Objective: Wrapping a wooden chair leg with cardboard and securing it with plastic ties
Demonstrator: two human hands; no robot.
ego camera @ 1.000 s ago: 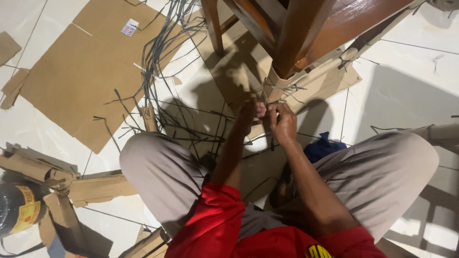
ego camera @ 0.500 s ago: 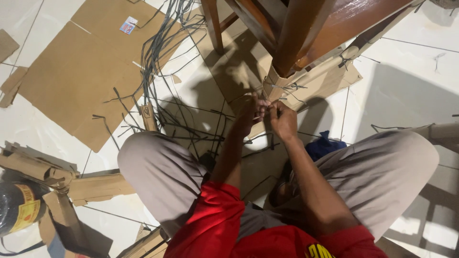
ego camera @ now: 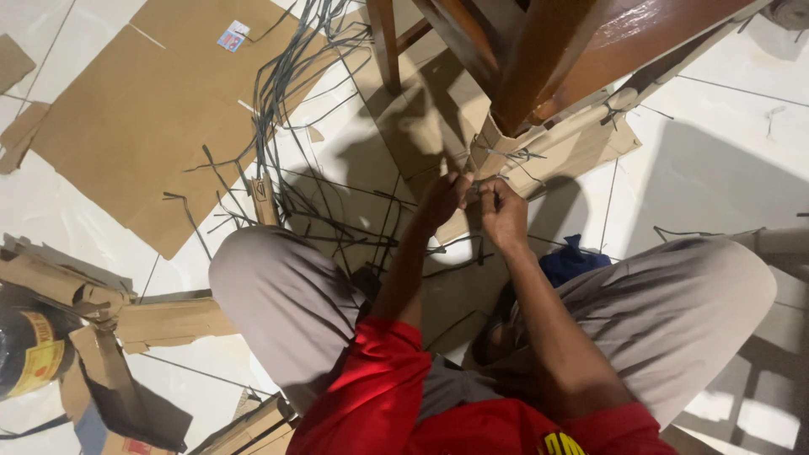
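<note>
I sit on the floor with my knees apart. My left hand (ego camera: 441,200) and my right hand (ego camera: 500,210) meet at the foot of a wooden furniture leg (ego camera: 539,63). Cardboard wrapping (ego camera: 556,143) covers the leg's base, bound with thin dark strapping (ego camera: 516,155). Both hands pinch the strap's ends just below that wrapping, fingers closed tight around it. The exact grip is partly hidden by my fingers.
A flat cardboard sheet (ego camera: 143,109) lies on the white tiles at the left. Loose dark straps (ego camera: 286,93) sprawl across it and the floor. Crumpled cardboard pieces (ego camera: 101,312) and a dark roll (ego camera: 25,354) sit at the lower left. A blue cloth (ego camera: 573,259) lies by my right knee.
My hands have risen slightly toward the wrapped leg base and drawn closer together on the strap. The view shifted a little.
</note>
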